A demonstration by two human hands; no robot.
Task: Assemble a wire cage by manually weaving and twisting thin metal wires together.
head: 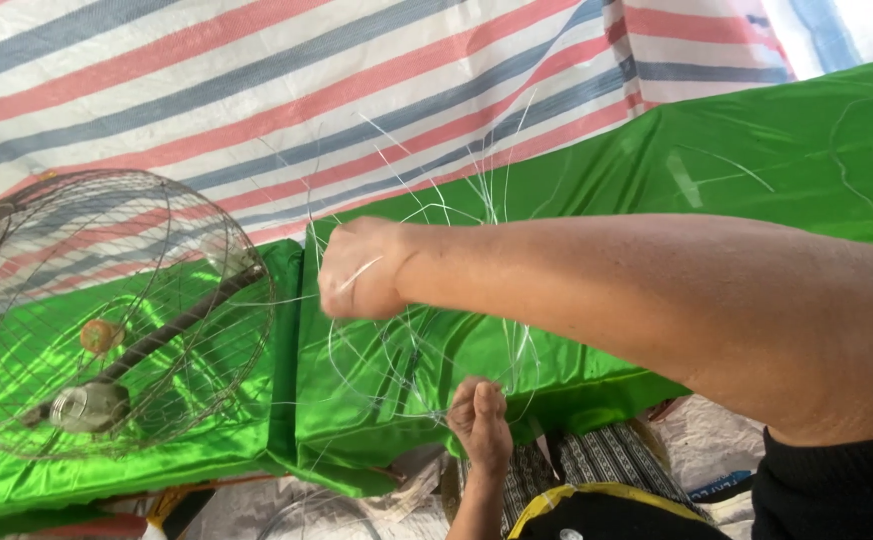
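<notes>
Pulling thin clear fishing line (427, 345) taut with your right hand (357, 270), fingers closed on a strand | left hand (479, 420) below pinches the loops | line is tangled in loose coils over glossy green satin cloth (757, 150), untangling seems partly done | round wire fan guard (107, 310) at left

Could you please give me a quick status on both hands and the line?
Right hand fisted, pulling clear fishing line. Left hand pinching loops low over green cloth. Wire fan guard off to the side, apart.
</notes>
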